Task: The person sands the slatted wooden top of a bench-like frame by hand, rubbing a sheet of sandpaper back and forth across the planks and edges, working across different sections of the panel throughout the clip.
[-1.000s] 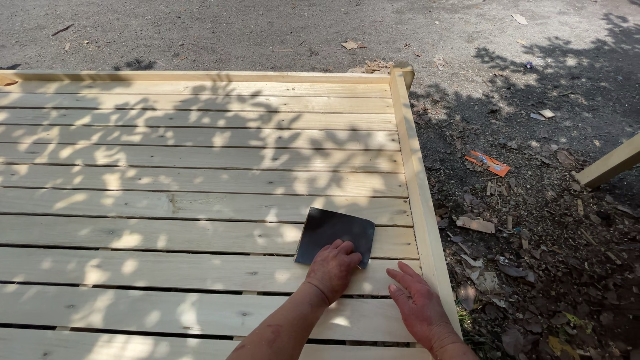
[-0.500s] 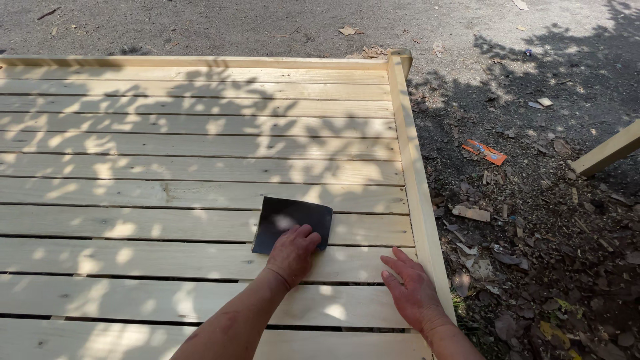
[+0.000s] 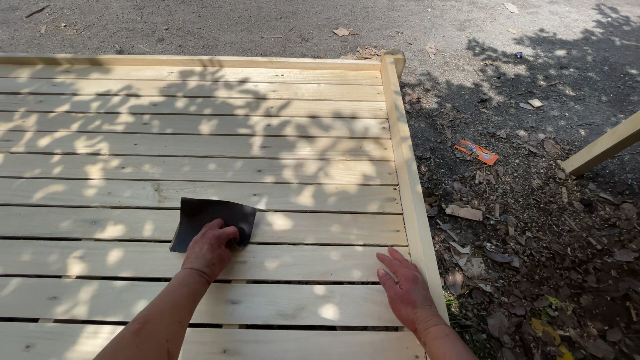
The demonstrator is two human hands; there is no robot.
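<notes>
**A:** Leftward goes the sandpaper (image 3: 213, 221) — a second back it sat close to the right-hand rail, and now it lies at lower centre-left of the frame, well apart from that rail.

**B:** And the left hand (image 3: 210, 248) went with it. Where does the sheet sit under the fingers?

**A:** Dark sheet, flat on one slat of the wooden frame (image 3: 200, 143). The hand covers its lower right corner; most of the sheet pokes out above and to the left of the knuckles. Fingers curled and pressing down on it, pinning it to the wood rather than lifting it.

**B:** So the step in hand?

**A:** I'd judge it a sanding stroke along the slat, somewhere mid-pass. The next move, to my eye, calls for steady downward pressure and keeping the sheet flat, so its loose upper edge doesn't fold or catch in the gap between slats.

**B:** And the right hand (image 3: 405, 287)?

**A:** Lower right of the frame, holding nothing. Fingers spread loose, palm flat on a slat just beside the right side rail (image 3: 403, 160), bracing. It has barely shifted.

**B:** Beyond the woodwork?

**A:** Bare ground at right, littered with leaves and wood scraps, an orange wrapper (image 3: 477, 152) in the upper right, and a pale timber beam (image 3: 603, 147) slanting in from the right edge.
</notes>
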